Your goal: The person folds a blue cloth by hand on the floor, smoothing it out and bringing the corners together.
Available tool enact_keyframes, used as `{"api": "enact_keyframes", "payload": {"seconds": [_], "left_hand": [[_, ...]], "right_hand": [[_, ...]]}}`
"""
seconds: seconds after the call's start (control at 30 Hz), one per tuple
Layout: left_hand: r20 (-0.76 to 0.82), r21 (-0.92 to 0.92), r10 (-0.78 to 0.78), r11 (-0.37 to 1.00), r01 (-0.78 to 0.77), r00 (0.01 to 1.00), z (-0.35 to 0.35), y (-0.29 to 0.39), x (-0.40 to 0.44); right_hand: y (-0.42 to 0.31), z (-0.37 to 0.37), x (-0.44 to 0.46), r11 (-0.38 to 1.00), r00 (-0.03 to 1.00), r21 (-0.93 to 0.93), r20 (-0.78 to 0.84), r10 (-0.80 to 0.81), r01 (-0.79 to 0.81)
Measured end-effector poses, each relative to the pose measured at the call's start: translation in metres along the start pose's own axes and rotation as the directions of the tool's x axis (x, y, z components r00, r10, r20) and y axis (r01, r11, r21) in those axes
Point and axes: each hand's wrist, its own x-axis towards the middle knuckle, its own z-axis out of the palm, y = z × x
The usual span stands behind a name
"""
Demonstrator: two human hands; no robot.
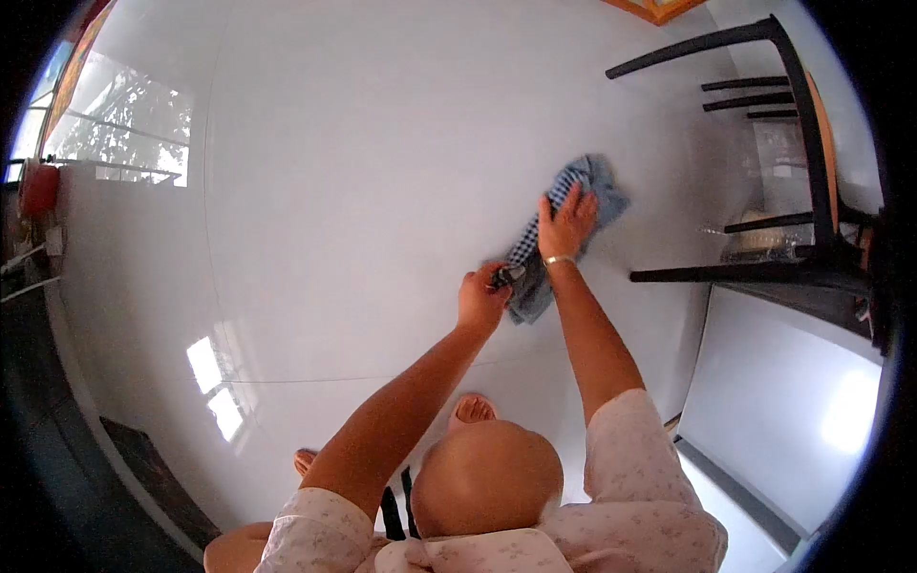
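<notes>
A grey-blue cloth (531, 304) lies bunched on the pale glossy floor, with a dark-and-white checked strip (527, 243) running along it. My left hand (484, 294) is closed around the bunched near end of the cloth, which is dark and patterned there. Farther up, my right hand (568, 222) presses down on the cloth with its fingers stretched out and the thumb apart. A thin bracelet (559, 260) circles my right wrist.
A dark-framed chair (812, 143) lies on its side at the right, legs pointing inward. Below it stands a shiny white panel (788, 382). Dark cabinets (57, 401) line the left, near a red container (39, 187). My feet (474, 409) are on the floor.
</notes>
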Motion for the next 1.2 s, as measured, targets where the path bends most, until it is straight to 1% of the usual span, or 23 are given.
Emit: {"api": "enact_keyframes", "payload": {"seconds": [0.03, 0.07, 0.2, 0.27, 0.33, 0.4, 0.53, 0.6, 0.63, 0.67, 0.73, 0.77, 0.8, 0.83, 0.87, 0.93, 1.0, 1.03, 1.07, 1.1, 1.13, 1.17, 1.2], "left_hand": [[0.038, -0.196, -0.067, 0.978, 0.073, 0.997, -0.005, 0.006, 0.006], [0.028, -0.207, -0.070, 0.976, 0.074, 0.997, -0.010, 0.012, 0.011], [-0.222, -0.484, -0.034, 0.871, -0.079, 0.975, -0.055, 0.033, 0.036], [-0.264, -0.578, -0.039, 0.806, -0.126, 0.964, -0.092, 0.029, 0.043], [-0.317, -0.588, -0.058, 0.795, -0.148, 0.947, -0.131, 0.029, 0.029], [-0.374, -0.641, -0.154, 0.756, -0.134, 0.915, -0.165, 0.017, 0.003], [-0.476, -0.627, -0.231, 0.766, -0.143, 0.849, -0.214, -0.017, -0.069], [-0.490, -0.656, -0.301, 0.745, -0.119, 0.818, -0.228, -0.042, -0.102], [-0.508, -0.661, -0.336, 0.742, -0.109, 0.793, -0.234, -0.048, -0.115], [-0.514, -0.666, -0.356, 0.739, -0.101, 0.780, -0.202, -0.028, -0.103], [-0.513, -0.606, -0.311, 0.791, -0.081, 0.800, -0.250, -0.039, -0.137], [-0.527, -0.548, -0.278, 0.834, -0.071, 0.803, -0.265, -0.039, -0.147], [-0.527, -0.501, -0.222, 0.861, -0.089, 0.820, -0.277, -0.039, -0.146], [-0.524, -0.437, -0.196, 0.897, -0.065, 0.829, -0.282, -0.023, -0.149], [-0.516, -0.371, -0.169, 0.928, -0.041, 0.840, -0.287, -0.006, -0.148], [-0.478, -0.392, -0.157, 0.919, -0.050, 0.864, -0.309, 0.006, -0.155], [-0.314, -0.330, -0.135, 0.944, 0.025, 0.940, -0.311, 0.037, -0.167], [-0.240, -0.293, -0.160, 0.952, 0.085, 0.958, -0.311, 0.047, -0.176], [-0.235, -0.300, -0.160, 0.950, 0.084, 0.959, -0.310, 0.055, -0.189], [-0.141, -0.299, -0.180, 0.945, 0.131, 0.974, -0.313, 0.061, -0.201], [-0.047, -0.293, -0.203, 0.939, 0.181, 0.978, -0.313, 0.056, -0.210], [-0.024, -0.291, -0.243, 0.930, 0.226, 0.970, -0.318, 0.053, -0.220], [-0.015, -0.295, -0.242, 0.928, 0.227, 0.970, -0.324, 0.048, -0.227]], "right_hand": [[-0.015, 0.006, 0.014, 0.993, 0.993, 0.020, 0.011, -0.116, 0.115], [-0.033, 0.014, 0.026, 0.972, 0.972, 0.043, 0.021, -0.233, 0.232], [-0.152, 0.036, 0.054, 0.839, 0.845, 0.104, -0.053, -0.532, 0.534], [-0.214, 0.035, 0.043, 0.769, 0.779, 0.201, 0.043, -0.625, 0.606], [-0.265, 0.074, 0.021, 0.636, 0.696, 0.407, 0.000, -0.718, 0.656], [-0.309, 0.053, -0.028, 0.534, 0.564, 0.391, 0.044, -0.825, 0.750], [-0.342, 0.054, -0.129, 0.388, 0.440, 0.556, 0.045, -0.897, 0.735], [-0.348, 0.055, -0.173, 0.369, 0.405, 0.642, 0.098, -0.909, 0.672], [-0.349, 0.053, -0.191, 0.373, 0.426, 0.713, 0.115, -0.897, 0.594], [-0.322, 0.046, -0.153, 0.371, 0.416, 0.724, 0.129, -0.900, 0.581], [-0.343, 0.052, -0.190, 0.301, 0.499, 0.822, 0.024, -0.866, 0.483], [-0.346, 0.052, -0.195, 0.380, 0.539, 0.892, 0.200, -0.818, 0.245], [-0.343, 0.042, -0.188, 0.453, 0.530, 0.891, 0.388, -0.754, -0.007], [-0.338, 0.018, -0.180, 0.510, 0.542, 0.851, 0.490, -0.683, -0.127], [-0.329, 0.032, -0.182, 0.356, 0.688, 0.933, 0.226, -0.690, 0.050], [-0.325, -0.015, -0.175, 0.389, 0.627, 0.920, 0.326, -0.708, -0.041], [-0.303, -0.054, -0.163, 0.341, 0.603, 0.939, 0.298, -0.740, -0.045], [-0.286, -0.081, -0.162, 0.321, 0.579, 0.946, 0.280, -0.766, -0.033], [-0.269, -0.105, -0.161, 0.300, 0.556, 0.954, 0.260, -0.789, -0.021], [-0.256, -0.121, -0.162, 0.308, 0.556, 0.951, 0.262, -0.789, -0.012], [-0.239, -0.129, -0.166, 0.282, 0.475, 0.940, 0.162, -0.865, 0.193], [-0.228, -0.143, -0.168, 0.228, 0.366, 0.894, 0.079, -0.927, 0.386], [-0.223, -0.160, -0.168, 0.248, 0.249, 0.861, 0.147, -0.957, 0.444]]}}
